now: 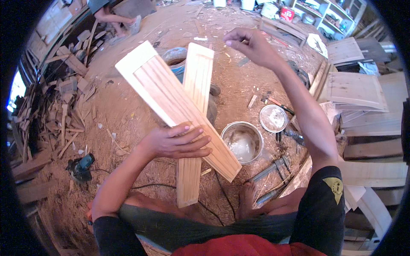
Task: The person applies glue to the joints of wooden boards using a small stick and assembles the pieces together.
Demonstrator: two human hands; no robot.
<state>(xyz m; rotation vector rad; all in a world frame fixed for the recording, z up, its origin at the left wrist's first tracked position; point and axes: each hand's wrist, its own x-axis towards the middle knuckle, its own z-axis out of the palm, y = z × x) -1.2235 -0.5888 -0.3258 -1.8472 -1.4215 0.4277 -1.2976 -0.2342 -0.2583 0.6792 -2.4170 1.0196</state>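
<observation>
A pale wooden panel [171, 91] with a grooved face lies slanted across a second, narrower wooden panel [192, 175]. My left hand [181, 143] grips the upper panel near its middle, its fingers over the face and the thumb hidden. Raised beyond and to the right of both panels, my right hand [247, 45] has bent fingers, with thumb and forefinger close together. Whatever may be between them is too small to make out. To the right of the upper panel's near end stands a round tub [242, 143] with whitish paste inside.
A white-smeared lid [273, 118] lies beside the tub, near a hammer [279, 104]. Scrap wood [66, 115] and a teal power tool [83, 166] are on the left. Finished boards [358, 91] are stacked at right. Another person's leg [115, 19] shows far left.
</observation>
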